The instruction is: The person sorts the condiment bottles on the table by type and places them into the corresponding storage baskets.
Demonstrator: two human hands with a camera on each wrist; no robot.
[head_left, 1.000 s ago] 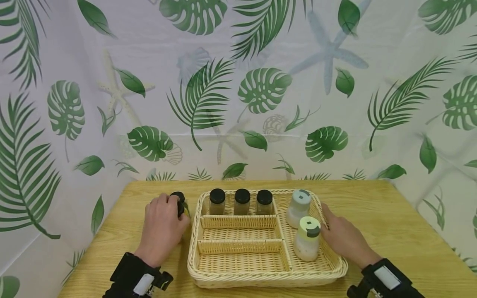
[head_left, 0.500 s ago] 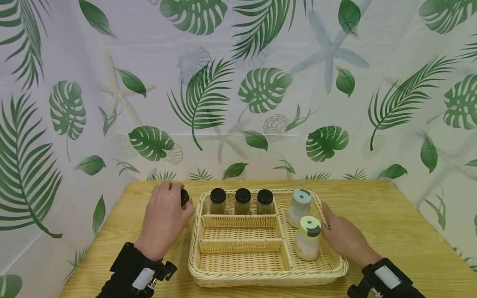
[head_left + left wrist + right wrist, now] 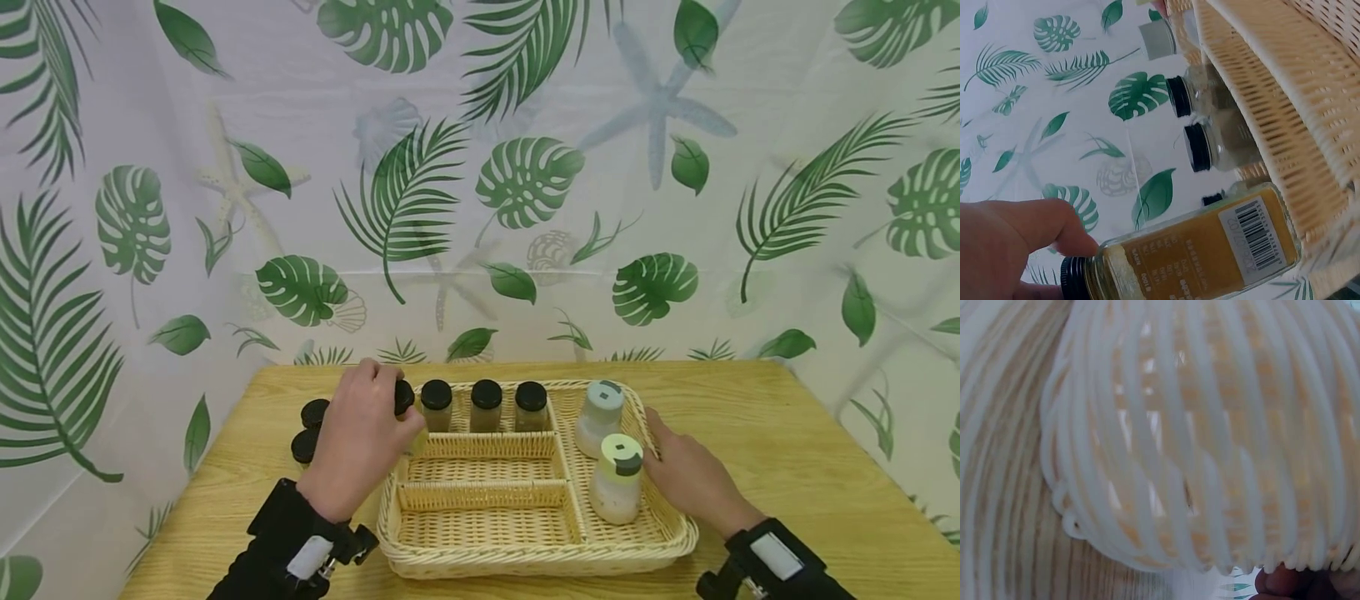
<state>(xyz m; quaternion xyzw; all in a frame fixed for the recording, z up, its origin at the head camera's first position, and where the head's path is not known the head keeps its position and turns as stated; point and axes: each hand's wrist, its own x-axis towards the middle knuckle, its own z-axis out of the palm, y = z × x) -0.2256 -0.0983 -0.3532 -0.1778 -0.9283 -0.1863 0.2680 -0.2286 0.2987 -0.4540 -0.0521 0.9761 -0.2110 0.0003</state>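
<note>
In the left wrist view my left hand pinches a square glass spice jar by its black lid. The jar is full of yellow powder and has a barcode label. In the head view my left hand brings it over the back left corner of a divided wicker basket. Three black-lidded spice jars stand in a row in the back compartment. My right hand holds the basket's right side; in the right wrist view its fingertips show below the blurred weave.
Two more black-lidded jars stand on the wooden table left of my left hand. In the basket's right compartment are a blue-capped shaker and a yellow-capped shaker. A leaf-print cloth hangs behind.
My left hand has lifted the jar from beside the basket and moved it right, over the basket's back left corner. Two jars on the table have come into sight. The right hand stays put.
</note>
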